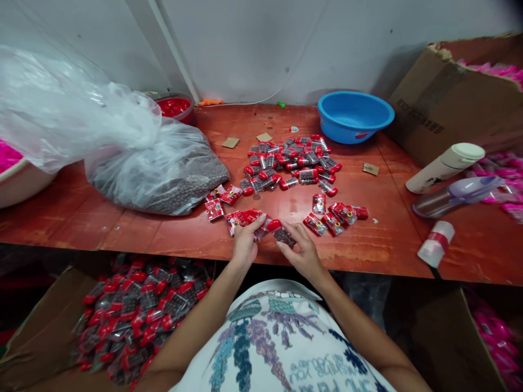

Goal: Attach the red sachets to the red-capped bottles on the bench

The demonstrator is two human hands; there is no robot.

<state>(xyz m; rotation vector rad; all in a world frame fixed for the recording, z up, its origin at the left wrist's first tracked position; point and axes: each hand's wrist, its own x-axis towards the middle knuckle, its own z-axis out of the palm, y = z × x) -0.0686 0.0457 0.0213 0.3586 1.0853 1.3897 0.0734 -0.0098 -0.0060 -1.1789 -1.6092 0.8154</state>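
Note:
My left hand (245, 243) is closed on a small red printed plastic wrapper (261, 232) above the front of the table. Between the fingers of my right hand (304, 251) is a small clear container (283, 235) of dark beads, its red cap pointing left toward the wrapper. Whether the cap sits inside the wrapper's mouth is hard to tell. Several red wrappers (214, 209) lie left of my left hand. To the right are several red-printed packets (335, 219). Behind my hands spreads a pile of red-capped containers (292, 160).
A clear bag of dark beads (163, 169) fills the table's left side. At the back stand a blue basin (355, 117) and a bowl of red pieces (175, 106). Bottles (445, 169) and a cardboard box (457, 98) are right. Below the table edge, a box (41, 326) holds more containers.

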